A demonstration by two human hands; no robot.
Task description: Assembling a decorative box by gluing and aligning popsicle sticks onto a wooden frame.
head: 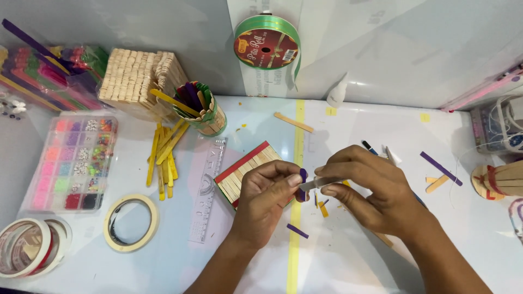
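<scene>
My left hand [267,198] pinches a short purple craft stick piece [303,175] between thumb and fingers over the white table. My right hand [370,188] grips a small metal blade tool [316,183] whose tip meets the purple piece. Just behind my left hand lies a flat panel of wooden sticks [248,169] edged in red and green. Small offcuts lie below the hands: a purple bit [297,231] and orange bits [323,209].
Yellow sticks [165,158], a clear ruler [208,188], a stick cup [199,109], a stick block [136,81], a bead box [73,163] and tape rolls [131,222] fill the left. A ribbon spool [266,46], purple stick [440,167] and stick fan [498,179] lie farther off.
</scene>
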